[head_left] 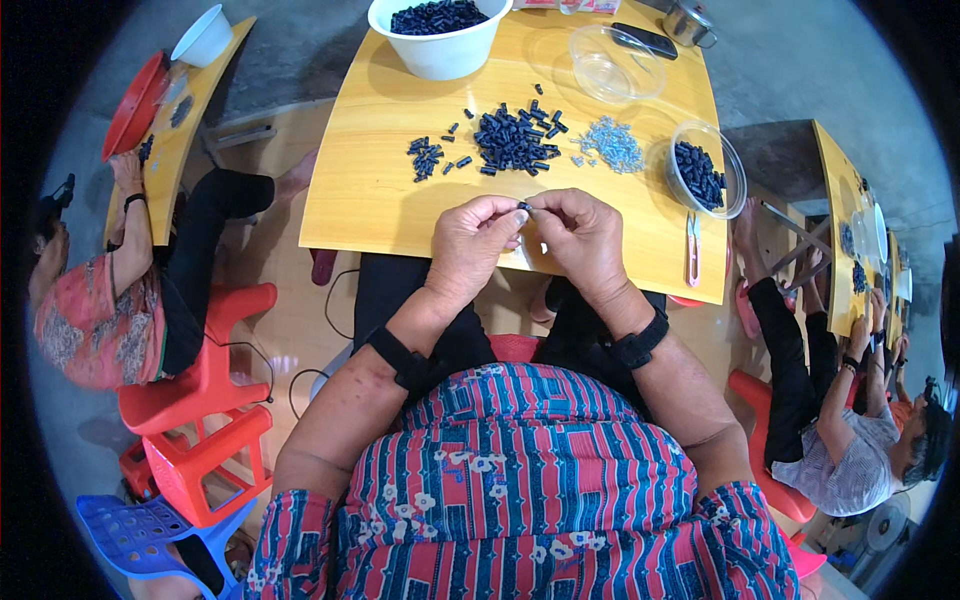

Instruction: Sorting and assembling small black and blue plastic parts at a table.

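The left hand (475, 243) and right hand (578, 238) meet at the table's (380, 200) near edge; their fingertips pinch shut on one small black piece (524, 207), held close to see it; more black pieces (515, 138) lie piled mid-table, beside clear bits (612, 145); a white bowl (440, 40) sits at the far edge; nothing blocks the hands.

Bright even daylight, sharp centre, fisheye-bent edges
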The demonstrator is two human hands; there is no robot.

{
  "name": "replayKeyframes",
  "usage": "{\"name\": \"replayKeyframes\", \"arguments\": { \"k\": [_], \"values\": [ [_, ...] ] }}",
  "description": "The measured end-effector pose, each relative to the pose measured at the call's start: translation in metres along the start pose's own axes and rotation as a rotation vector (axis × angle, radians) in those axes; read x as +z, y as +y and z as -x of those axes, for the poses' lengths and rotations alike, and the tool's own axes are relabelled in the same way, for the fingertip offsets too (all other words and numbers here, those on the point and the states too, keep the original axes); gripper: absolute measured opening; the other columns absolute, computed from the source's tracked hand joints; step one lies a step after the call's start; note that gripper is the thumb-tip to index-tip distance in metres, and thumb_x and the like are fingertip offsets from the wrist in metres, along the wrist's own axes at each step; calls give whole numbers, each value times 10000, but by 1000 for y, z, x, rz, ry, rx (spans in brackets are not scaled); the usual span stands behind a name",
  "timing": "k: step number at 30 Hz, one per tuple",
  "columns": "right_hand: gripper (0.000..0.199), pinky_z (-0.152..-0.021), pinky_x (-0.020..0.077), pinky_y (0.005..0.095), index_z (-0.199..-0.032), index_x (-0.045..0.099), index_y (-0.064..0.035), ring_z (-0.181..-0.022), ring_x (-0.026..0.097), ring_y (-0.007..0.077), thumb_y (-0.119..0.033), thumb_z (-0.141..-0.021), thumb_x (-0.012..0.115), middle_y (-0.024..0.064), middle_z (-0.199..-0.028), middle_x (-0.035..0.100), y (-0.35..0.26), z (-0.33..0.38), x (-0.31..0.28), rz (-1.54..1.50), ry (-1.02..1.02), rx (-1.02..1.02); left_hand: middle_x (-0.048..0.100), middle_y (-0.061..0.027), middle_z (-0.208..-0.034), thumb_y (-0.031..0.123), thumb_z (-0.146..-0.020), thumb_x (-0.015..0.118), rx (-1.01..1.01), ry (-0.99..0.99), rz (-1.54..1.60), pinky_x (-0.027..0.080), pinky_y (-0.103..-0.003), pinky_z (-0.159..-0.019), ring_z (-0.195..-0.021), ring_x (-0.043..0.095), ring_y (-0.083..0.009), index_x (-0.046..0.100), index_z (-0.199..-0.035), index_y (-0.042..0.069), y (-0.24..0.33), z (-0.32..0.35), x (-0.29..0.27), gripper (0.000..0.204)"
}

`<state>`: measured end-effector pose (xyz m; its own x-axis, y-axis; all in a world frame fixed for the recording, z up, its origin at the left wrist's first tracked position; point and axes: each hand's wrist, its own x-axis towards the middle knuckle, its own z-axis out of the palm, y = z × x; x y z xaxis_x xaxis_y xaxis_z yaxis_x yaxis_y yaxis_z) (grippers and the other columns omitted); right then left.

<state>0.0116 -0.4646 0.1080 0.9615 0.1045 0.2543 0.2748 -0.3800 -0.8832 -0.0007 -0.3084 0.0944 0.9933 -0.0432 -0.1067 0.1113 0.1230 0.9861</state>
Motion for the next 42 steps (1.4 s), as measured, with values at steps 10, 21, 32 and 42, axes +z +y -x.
{"name": "replayKeyframes", "arguments": {
  "k": [10, 21, 32, 42],
  "values": [
    [89, -634, 463, 222, -927, 650, 0, -672, 561, 75, -49, -852, 650, -2, -774, 632, 9, -8, -13, -516, -152, 421, 641, 6, -790, 84, -899, 659, 97, -59, -195, 488, -196, -629, -674, 571, -45, 678, -981, -12, -2, 3, 0, 127],
    [75, -496, 285, 235, -947, 566, -35, -543, 333, 71, -22, -875, 579, -26, -686, 444, 3, -14, -13, -975, -320, 673, 649, 1, -822, 82, -904, 653, 105, -63, -200, 522, -210, -654, -717, 575, -46, 684, -984, -9, -5, 2, -2, 125],
    [149, -475, 282, 232, -1004, 567, -13, -519, 325, 70, 2, -856, 568, -13, -686, 457, -3, -16, -12, -974, -311, 715, 661, -12, -844, 93, -902, 664, 75, -64, -156, 529, -220, -675, -745, 590, -54, 684, -991, -10, -5, 3, -4, 138],
    [146, -548, 440, 200, -986, 720, -18, -612, 544, 52, -8, -858, 650, 6, -787, 645, -3, -3, -7, -484, -142, 426, 651, -17, -733, 126, -896, 664, 35, -37, -56, 495, -209, -598, -645, 585, -57, 689, -941, -17, 0, 2, -1, 152]
  ]
}}
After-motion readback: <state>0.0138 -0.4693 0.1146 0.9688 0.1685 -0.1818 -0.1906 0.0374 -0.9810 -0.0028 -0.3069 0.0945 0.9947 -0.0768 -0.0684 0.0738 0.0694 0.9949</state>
